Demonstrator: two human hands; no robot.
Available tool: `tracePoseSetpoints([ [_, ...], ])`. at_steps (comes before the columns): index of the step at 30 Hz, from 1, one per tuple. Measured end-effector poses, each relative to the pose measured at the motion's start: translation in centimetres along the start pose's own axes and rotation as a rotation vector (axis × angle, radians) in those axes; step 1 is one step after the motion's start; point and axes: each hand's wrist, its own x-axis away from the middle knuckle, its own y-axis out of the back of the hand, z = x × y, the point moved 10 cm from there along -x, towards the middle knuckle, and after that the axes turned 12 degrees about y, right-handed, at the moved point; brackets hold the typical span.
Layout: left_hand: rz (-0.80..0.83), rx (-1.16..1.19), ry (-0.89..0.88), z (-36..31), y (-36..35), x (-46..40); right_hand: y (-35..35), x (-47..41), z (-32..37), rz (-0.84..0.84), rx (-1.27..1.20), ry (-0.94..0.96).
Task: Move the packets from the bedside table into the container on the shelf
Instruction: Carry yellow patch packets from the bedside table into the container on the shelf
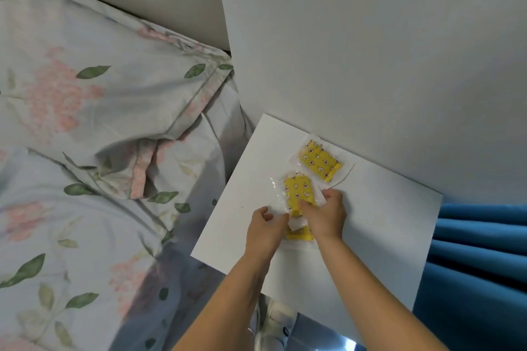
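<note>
Yellow packets (319, 162) printed with small stars and moons, on white bedside table (370, 225). Pale bedding (85, 94) at left, pink flowers and green leaves. Blue curtain (479, 259) lower right.

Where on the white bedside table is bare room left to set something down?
Bare: the white bedside table right of the right hand, toward the blue curtain, and its left corner. Crowded: the middle, with yellow patterned packets and the left hand.

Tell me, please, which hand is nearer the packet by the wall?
Right. The right hand sits just below that packet; the left hand lies farther down-left.
</note>
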Motion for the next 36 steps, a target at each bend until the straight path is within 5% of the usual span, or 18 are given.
tracePoseSetpoints([
  [8, 0.060, 0.026, 0.085, -0.3, -1.4, -1.9, -4.1, 3.2, -2.5, 0.487, -0.147, -0.071],
  [15, 0.033, -0.217, -0.095, -2.2, -0.3, -2.0, -2.9, 2.5, 0.9, 0.622, -0.268, -0.012],
  [18, 0.173, -0.046, -0.149, -3.0, -0.8, -1.7, -1.4, -0.3, 3.7, 0.507, -0.204, 0.097],
  [21, 0.176, 0.105, -0.139, -2.6, -0.2, -2.0, 1.8, -5.7, 6.9, 0.172, 0.251, 0.349],
  [26, 0.168, 0.326, -0.038, -0.2, 0.7, -2.7, 0.0, -8.2, 7.2, 0.273, 0.802, 0.338],
  [33, 0.137, 0.389, -0.088, 0.1, 2.4, -2.2, 0.5, -7.9, 6.1, 0.306, 0.824, 0.335],
  [36, 0.118, 0.422, -0.123, -0.2, 3.1, -1.6, 0.2, -6.4, 5.8, 0.367, 0.587, 0.359],
])
